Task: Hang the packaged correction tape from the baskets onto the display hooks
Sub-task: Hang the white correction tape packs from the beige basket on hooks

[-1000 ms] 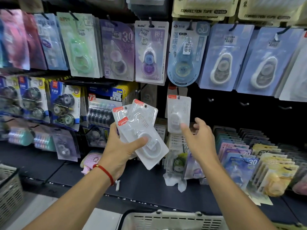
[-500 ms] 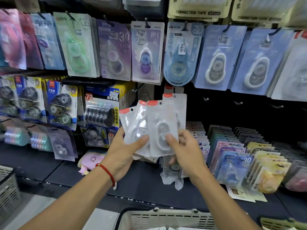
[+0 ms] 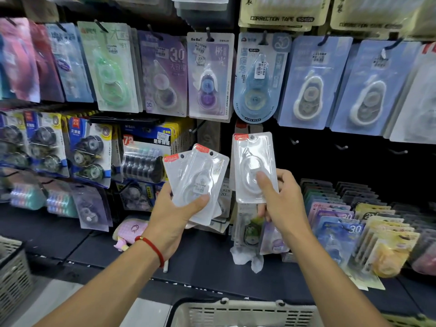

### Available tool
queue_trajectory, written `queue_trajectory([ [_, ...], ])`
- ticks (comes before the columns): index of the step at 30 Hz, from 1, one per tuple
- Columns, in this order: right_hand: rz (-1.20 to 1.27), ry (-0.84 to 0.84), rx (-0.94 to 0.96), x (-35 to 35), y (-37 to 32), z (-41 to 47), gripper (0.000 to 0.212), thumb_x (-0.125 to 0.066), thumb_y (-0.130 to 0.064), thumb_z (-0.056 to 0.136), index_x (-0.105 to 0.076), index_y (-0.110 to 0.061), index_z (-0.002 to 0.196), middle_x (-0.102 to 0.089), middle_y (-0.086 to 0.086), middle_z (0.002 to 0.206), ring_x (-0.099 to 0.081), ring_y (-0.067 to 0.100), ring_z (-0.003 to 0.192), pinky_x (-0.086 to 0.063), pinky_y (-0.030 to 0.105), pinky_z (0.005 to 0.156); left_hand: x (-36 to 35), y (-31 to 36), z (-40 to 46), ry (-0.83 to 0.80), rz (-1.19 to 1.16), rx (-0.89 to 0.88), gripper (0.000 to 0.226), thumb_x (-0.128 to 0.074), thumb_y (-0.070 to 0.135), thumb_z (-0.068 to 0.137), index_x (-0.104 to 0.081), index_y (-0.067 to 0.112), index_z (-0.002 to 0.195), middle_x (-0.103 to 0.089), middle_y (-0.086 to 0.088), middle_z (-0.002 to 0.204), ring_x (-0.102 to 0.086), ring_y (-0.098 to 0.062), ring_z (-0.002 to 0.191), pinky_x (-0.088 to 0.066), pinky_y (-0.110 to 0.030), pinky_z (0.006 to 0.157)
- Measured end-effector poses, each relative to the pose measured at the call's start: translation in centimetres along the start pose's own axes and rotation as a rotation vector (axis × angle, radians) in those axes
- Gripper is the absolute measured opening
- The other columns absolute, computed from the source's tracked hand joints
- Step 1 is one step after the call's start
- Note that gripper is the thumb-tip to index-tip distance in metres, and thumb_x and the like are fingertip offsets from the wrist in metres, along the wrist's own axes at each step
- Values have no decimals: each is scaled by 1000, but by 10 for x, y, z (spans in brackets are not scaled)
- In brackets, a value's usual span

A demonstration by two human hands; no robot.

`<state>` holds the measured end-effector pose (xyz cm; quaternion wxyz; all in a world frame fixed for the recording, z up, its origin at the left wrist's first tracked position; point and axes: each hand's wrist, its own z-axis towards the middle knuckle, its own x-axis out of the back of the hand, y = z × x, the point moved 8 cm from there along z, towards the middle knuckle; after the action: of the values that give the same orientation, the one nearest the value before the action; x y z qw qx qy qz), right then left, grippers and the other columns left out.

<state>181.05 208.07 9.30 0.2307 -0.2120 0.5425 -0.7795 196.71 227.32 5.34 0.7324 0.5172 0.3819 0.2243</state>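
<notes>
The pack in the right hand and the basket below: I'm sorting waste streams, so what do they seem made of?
The pack in the right hand looks like clear glossy plastic blister, showing glare and a see-through shell; its red top strip may be card or film. The basket looks like matte pale moulded plastic with slotted walls.

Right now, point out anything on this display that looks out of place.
A crumpled white wrapper lies loose on the dark shelf below the right hand, and a pink packet lies flat instead of hanging.
</notes>
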Motion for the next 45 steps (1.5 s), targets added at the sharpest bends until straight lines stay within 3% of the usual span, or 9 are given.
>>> queue_trajectory([
  [9, 106, -9, -18, -8, 1, 4, 39, -72, -54, 95, -58, -21, 111, -76, 7, 77, -64, 23, 45, -47, 28, 39, -1, 3, 0, 11, 34, -13, 73, -88, 13, 68, -59, 17, 135, -77, -5, 121, -74, -28, 114, -61, -53, 95],
  [13, 35, -28, -170, -11, 30, 6, 57, -69, -41, 100, -43, -18, 145, -74, -2, 95, -80, 21, 75, -66, 44, 75, -1, 2, -2, 19, 42, -4, 76, -89, 13, 67, -58, 15, 137, -76, -8, 123, -73, -30, 116, -62, -48, 91],
  [16, -218, -74, -260, -10, 46, -3, 65, -63, -40, 103, -34, -17, 157, -65, -4, 121, -78, 23, 96, -59, 52, 97, -4, 1, -3, 0, 36, 15, 68, -85, 3, 78, -57, 13, 139, -75, -12, 125, -71, -35, 117, -61, -27, 65],
  [20, -130, -262, -178, -36, 27, -21, 25, -66, -39, 102, -72, -21, 117, -76, -4, 105, -77, 15, 88, -64, 50, 84, -12, -6, -6, -36, 58, 44, 71, -89, 5, 75, -57, 13, 138, -74, -12, 126, -72, -36, 116, -62, -32, 68],
  [22, -119, -293, -147, -46, 18, -28, 22, -71, -38, 99, -75, -20, 111, -78, -1, 99, -77, 19, 88, -64, 50, 81, -19, -9, -9, -67, 71, 63, 78, -95, 9, 71, -56, 15, 138, -74, -10, 127, -73, -34, 116, -64, -44, 80],
  [25, -120, -248, -116, -46, 13, -31, 21, -77, -35, 95, -76, -17, 105, -78, 3, 99, -75, 26, 93, -64, 49, 82, -25, -11, -13, -94, 69, 68, 78, -93, 14, 68, -56, 18, 137, -75, -8, 126, -74, -30, 114, -64, -42, 80],
  [31, 34, -106, -130, -26, 20, -20, 10, -67, -24, 101, -67, -20, 110, -81, -1, 96, -77, 19, 95, -60, 44, 82, -21, -10, -11, -33, 12, 90, 47, -74, 1, 93, -59, 15, 136, -74, -13, 126, -71, -36, 118, -59, -58, 96],
  [38, 38, -41, 52, -3, 3, 3, 13, -62, -29, 106, -60, -34, 118, -79, -16, 105, -75, 2, 96, -56, 16, 72, -13, -6, -9, 63, 34, 108, 44, -67, -8, 93, -61, 14, 132, -73, -14, 125, -69, -36, 120, -54, -57, 105],
  [45, 44, -33, 32, 4, -10, 25, 12, -68, -27, 102, -68, -28, 115, -81, -7, 95, -78, 16, 89, -60, 35, 76, -11, -4, -9, 66, 87, 98, 43, -68, -5, 94, -62, 17, 131, -75, -11, 123, -71, -32, 117, -53, -59, 106],
])
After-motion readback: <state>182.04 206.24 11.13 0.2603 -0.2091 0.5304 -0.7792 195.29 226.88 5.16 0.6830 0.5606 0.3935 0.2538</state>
